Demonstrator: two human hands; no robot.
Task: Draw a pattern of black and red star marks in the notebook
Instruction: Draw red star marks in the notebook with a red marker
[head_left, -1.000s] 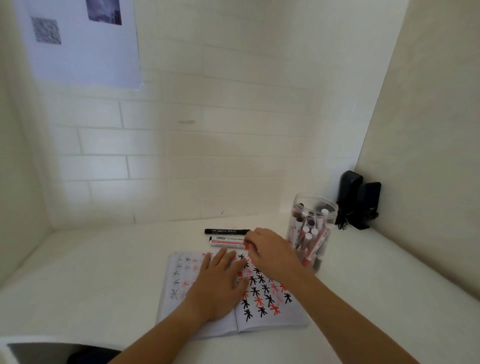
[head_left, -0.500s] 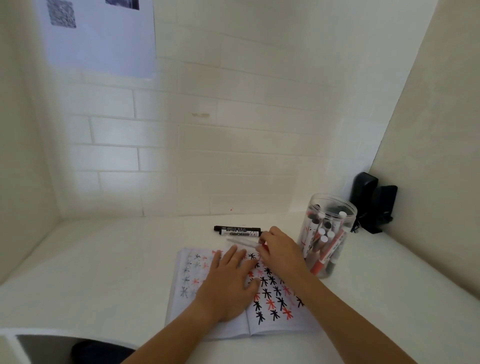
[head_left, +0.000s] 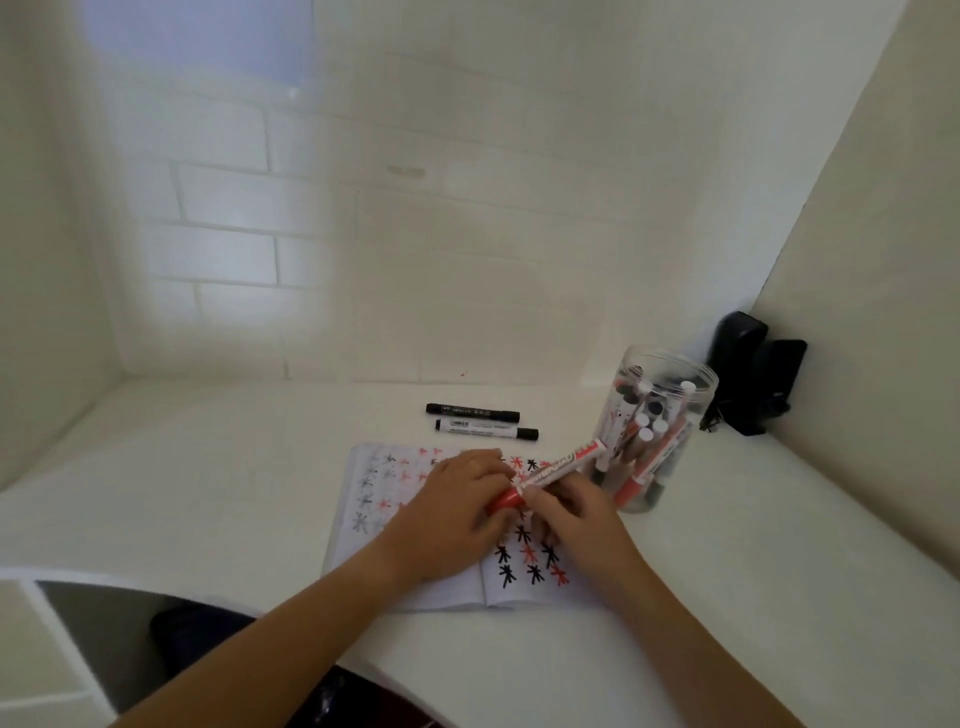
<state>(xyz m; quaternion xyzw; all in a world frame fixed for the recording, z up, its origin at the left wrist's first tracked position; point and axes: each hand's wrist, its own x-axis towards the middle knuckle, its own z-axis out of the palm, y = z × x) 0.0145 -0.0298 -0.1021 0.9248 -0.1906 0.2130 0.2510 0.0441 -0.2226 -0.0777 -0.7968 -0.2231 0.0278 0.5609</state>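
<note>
Gripping a cylindrical red marker (head_left: 550, 470), right hand (head_left: 574, 514) fingers clasp its barrel, left hand (head_left: 452, 519) its glossy cap

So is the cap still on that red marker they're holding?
On, it seems: the red marker ends in its red cap, gripped by the left hand; the right hand holds the barrel.

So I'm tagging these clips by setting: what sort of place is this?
Probably a small study or recording booth: a white desk boxed in by a brick-pattern wall and side panels, with a clear jar of markers, an open notebook and a sheet pinned up.
</note>
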